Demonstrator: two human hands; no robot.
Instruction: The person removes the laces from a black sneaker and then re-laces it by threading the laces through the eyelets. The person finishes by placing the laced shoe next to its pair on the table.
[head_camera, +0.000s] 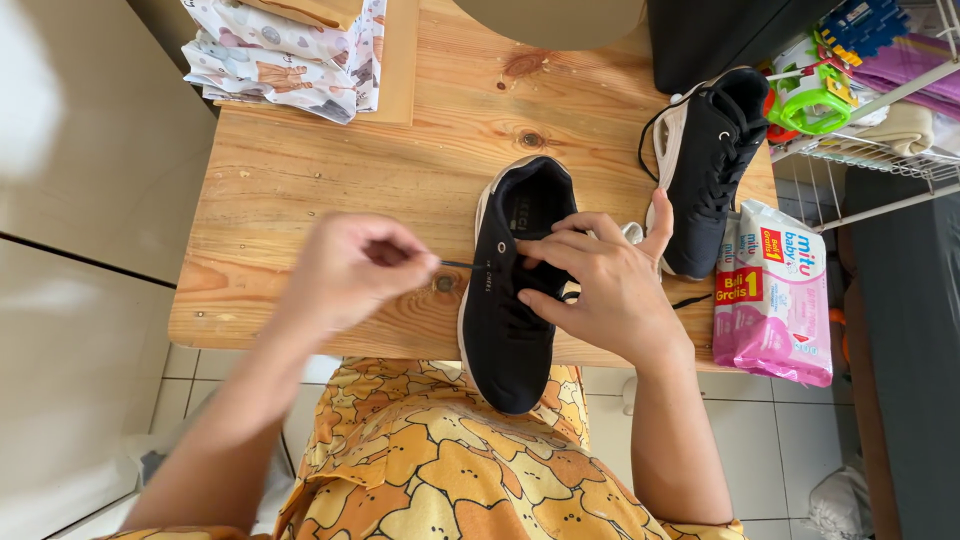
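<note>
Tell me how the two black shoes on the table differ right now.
The near shoe lies under the right hand, toe overhanging the table edge; the far shoe lies untouched by the wipes pack. The left hand pulls the near shoe's lace sideways; the far shoe looks laced. Both are black with pale soles.

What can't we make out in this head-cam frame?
- Head view: lace end in the left hand, hidden inside the motion-blurred pinch.
- Head view: laces and tongue of the near black shoe, covered by the right hand.
- Head view: second shoe, its toe sits behind the right thumb and the pink wipes pack.
- Head view: round tan object, cut off by the top edge.
</note>
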